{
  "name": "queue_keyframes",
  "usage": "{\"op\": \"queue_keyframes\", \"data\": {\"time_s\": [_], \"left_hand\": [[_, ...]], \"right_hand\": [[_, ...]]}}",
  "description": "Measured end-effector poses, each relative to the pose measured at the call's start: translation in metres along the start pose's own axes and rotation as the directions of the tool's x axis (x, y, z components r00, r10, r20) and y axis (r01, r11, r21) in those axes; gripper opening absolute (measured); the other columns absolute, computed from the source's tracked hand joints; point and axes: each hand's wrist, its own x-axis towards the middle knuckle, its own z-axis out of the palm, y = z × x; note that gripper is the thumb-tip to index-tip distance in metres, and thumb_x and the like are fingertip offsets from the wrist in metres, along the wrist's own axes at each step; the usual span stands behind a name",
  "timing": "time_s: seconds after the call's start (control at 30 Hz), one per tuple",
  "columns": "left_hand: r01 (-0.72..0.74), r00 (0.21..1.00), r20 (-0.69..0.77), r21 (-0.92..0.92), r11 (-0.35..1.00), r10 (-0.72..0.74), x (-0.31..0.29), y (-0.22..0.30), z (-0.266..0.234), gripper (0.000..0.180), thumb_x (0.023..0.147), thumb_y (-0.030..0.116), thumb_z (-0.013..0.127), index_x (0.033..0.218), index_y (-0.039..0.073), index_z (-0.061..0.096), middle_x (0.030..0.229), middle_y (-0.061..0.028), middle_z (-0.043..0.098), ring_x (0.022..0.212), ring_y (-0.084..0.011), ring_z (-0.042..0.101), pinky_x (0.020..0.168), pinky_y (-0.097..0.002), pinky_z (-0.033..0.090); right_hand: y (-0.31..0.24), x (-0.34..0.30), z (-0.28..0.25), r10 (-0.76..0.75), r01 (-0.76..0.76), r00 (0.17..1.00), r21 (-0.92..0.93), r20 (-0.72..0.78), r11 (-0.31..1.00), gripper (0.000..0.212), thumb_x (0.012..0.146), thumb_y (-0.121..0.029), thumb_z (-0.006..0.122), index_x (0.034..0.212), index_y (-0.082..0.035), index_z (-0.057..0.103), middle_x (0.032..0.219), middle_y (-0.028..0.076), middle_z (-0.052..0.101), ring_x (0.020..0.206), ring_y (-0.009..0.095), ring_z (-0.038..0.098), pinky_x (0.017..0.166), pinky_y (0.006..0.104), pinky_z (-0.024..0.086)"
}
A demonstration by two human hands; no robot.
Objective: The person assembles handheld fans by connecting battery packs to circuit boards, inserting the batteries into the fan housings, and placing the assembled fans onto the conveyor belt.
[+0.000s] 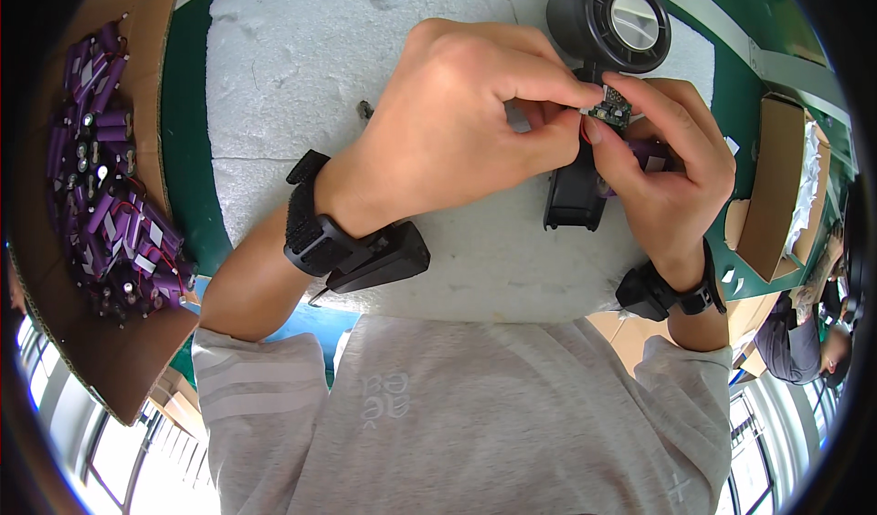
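Note:
A black handheld fan [585,36] lies at the back right of the white foam sheet, its round ribbed head at the far end and its dark handle shell [574,203] pointing toward me. Between my fingertips, just below the head, sits a small green circuit board [612,111]. My left hand [466,104] pinches the board's left edge with thumb and index finger. Thumb and index of my right hand [681,154] close on it from the other side. Beneath the right fingers a purple battery cell [650,157] partly shows; the rest is hidden.
The white foam sheet [283,86] covers most of the green table [194,150]. At the left, a cardboard box [137,373] holds several purple battery cells [114,223] with wires. A smaller carton [772,191] with white pieces stands at right. Another person [793,341] is beyond it.

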Motion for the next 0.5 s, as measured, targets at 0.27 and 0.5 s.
{"op": "queue_keyframes", "data": {"time_s": [0.27,0.5], "left_hand": [[0.011,0.999,0.038,-0.055,0.998,-0.009,-0.001,-0.003,0.000,0.027,0.072,-0.007,0.069,0.097,0.004,0.073,0.088,-0.0071,0.069,0.073,-0.0126,0.066,0.063,-0.0218,0.052],[0.112,0.994,0.008,-0.014,0.994,-0.112,-0.004,0.005,0.013,0.040,0.073,-0.007,0.067,0.110,0.006,0.060,0.097,-0.0081,0.062,0.080,-0.0144,0.064,0.066,-0.0249,0.053]], "right_hand": [[0.001,0.000,0.003,0.013,-0.011,1.000,0.056,-0.023,0.998,0.034,0.067,-0.001,0.081,0.100,-0.005,0.072,0.086,0.005,0.065,0.061,0.008,0.060,0.049,0.0190,0.046],[-0.001,-0.001,0.001,0.143,-0.143,0.990,0.156,0.013,0.977,0.023,0.075,0.000,0.077,0.098,-0.001,0.070,0.089,0.006,0.065,0.062,0.007,0.061,0.049,0.0178,0.044]]}}
